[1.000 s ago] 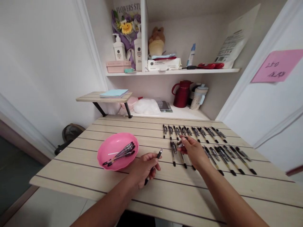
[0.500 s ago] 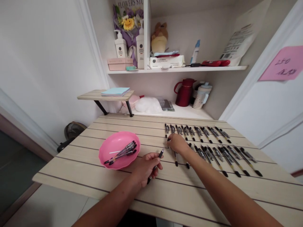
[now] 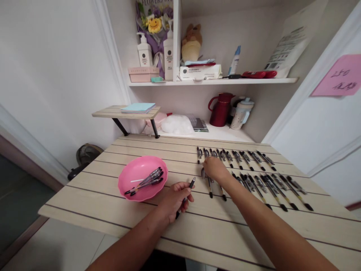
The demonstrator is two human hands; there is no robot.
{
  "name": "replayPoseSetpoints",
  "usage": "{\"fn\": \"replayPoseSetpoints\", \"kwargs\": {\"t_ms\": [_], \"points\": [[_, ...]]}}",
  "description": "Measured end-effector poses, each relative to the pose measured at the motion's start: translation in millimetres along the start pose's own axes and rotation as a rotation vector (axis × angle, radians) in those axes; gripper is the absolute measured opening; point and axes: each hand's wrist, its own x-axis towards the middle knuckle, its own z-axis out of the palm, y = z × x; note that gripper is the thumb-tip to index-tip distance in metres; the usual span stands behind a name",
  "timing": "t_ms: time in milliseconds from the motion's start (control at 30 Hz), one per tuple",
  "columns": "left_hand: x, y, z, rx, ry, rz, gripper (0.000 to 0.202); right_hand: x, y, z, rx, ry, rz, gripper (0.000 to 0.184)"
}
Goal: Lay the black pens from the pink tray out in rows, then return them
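Note:
My left hand (image 3: 179,199) is closed around an uncapped black pen (image 3: 192,183), its tip pointing away from me. To its right, my right hand (image 3: 214,168) is palm down, fingers pinched together at a small dark pen cap (image 3: 203,173) near the left end of the front row. The fingertips are partly hidden. Under and beside this hand lie pens (image 3: 210,190) with loose caps next to them, set out in two rows across the right side of the table. A pink bowl (image 3: 128,169) left of my left hand holds several pens and a thin white strip.
The wooden table (image 3: 98,199) has a small raised stand (image 3: 105,113) with blue paper (image 3: 138,107) at the back left. Behind it, a shelf (image 3: 239,81) holds bottles and a plush toy. A red jug (image 3: 221,109) and a cup (image 3: 240,114) stand below.
My right hand has shifted slightly to the right, and the cap at its fingertips shows more. My left hand keeps its hold on the pen in the same place.

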Motion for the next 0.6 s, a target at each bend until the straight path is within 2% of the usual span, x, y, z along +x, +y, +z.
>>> {"fn": "replayPoseSetpoints", "kwargs": {"t_ms": [133, 233, 400, 600], "points": [[0.3, 0.0, 0.6, 0.004, -0.015, 0.025, 0.031, -7.9, 21.0, -15.1, 0.014, 0.053, 0.006, 0.030], [0.4, 1.0, 1.8, 0.007, -0.022, 0.025, 0.031, -18.6, 28.5, -15.6, 0.018, 0.069, 0.004, 0.031], [-0.1, 3.5, 4.2, 0.023, -0.030, 0.028, 0.031, -32.2, 14.9, 4.1, -0.014, 0.061, -0.019, 0.025], [-1.3, 2.6, 3.4, 0.024, -0.029, 0.027, 0.030, -27.4, -1.6, 16.8, -0.051, 0.053, -0.139, 0.023]]}}
